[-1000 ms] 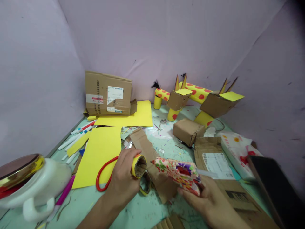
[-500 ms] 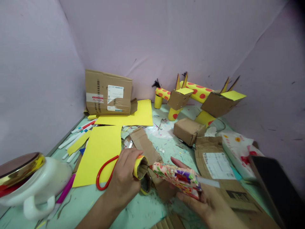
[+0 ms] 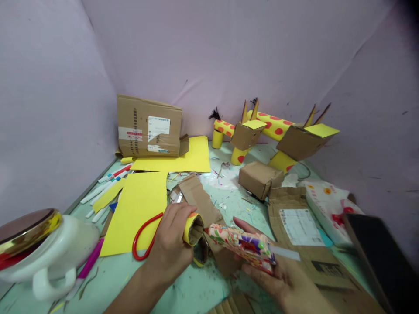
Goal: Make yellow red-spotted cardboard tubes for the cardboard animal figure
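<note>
My left hand (image 3: 173,240) is closed around a yellow-covered cardboard tube (image 3: 194,230), its open end facing right. A second yellow tube end (image 3: 200,253) shows just below it; whether the two are joined I cannot tell. In my right hand (image 3: 275,274) is a hot glue gun (image 3: 242,244) with a floral pattern, a clear glue stick (image 3: 285,251) poking out of its back. The gun's nozzle points left, close to the rim of the upper tube. Beside my left hand curves the red handle (image 3: 139,242) of what look like scissors.
Two spotted giraffe-like cardboard animals (image 3: 247,135) stand at the back right. Yellow sheets (image 3: 139,209), a small cardboard box (image 3: 258,179), and a large box (image 3: 149,126) lie around. A white mug (image 3: 65,248) sits at left, a phone (image 3: 379,257) at right.
The glue gun has shifted very slightly left and down, its nozzle still near the tube's rim. My left hand and the tube look nearly unmoved.
</note>
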A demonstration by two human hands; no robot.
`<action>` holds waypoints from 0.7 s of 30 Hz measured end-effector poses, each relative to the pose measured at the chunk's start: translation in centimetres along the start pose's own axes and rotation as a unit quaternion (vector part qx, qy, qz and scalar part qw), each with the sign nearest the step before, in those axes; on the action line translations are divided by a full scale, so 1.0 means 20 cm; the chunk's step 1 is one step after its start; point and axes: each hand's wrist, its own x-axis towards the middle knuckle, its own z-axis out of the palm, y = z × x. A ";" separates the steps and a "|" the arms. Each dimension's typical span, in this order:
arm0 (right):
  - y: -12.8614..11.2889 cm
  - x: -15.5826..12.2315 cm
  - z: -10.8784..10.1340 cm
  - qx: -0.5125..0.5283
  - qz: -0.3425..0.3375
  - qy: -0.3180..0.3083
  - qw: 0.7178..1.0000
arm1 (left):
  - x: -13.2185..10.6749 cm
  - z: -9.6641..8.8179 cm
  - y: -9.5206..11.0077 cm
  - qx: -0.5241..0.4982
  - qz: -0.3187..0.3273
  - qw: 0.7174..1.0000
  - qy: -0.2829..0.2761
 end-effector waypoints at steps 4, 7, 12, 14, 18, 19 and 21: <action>0.02 0.00 0.00 0.017 0.001 0.003 1.000 | 0.01 0.00 0.00 0.000 -0.013 1.000 -0.002; 0.01 0.00 -0.01 -0.012 -0.015 -0.005 1.000 | 0.01 0.01 0.00 -0.005 -0.010 1.000 0.002; -0.02 0.01 -0.01 -0.038 -0.023 -0.003 0.999 | 0.00 0.00 0.01 -0.011 -0.017 1.000 0.001; -0.02 0.01 -0.01 -0.040 -0.026 0.001 0.999 | 0.00 0.00 0.01 -0.010 -0.017 1.000 0.000; -0.02 0.01 -0.01 -0.051 -0.014 0.001 0.999 | 0.00 0.01 0.01 -0.009 -0.009 1.000 0.004; -0.01 0.01 -0.01 -0.049 -0.008 -0.003 0.999 | 0.00 0.01 0.01 -0.009 -0.010 1.000 0.003; 0.00 0.01 -0.01 -0.039 -0.004 -0.007 0.999 | 0.00 0.01 0.01 -0.010 -0.015 1.000 -0.002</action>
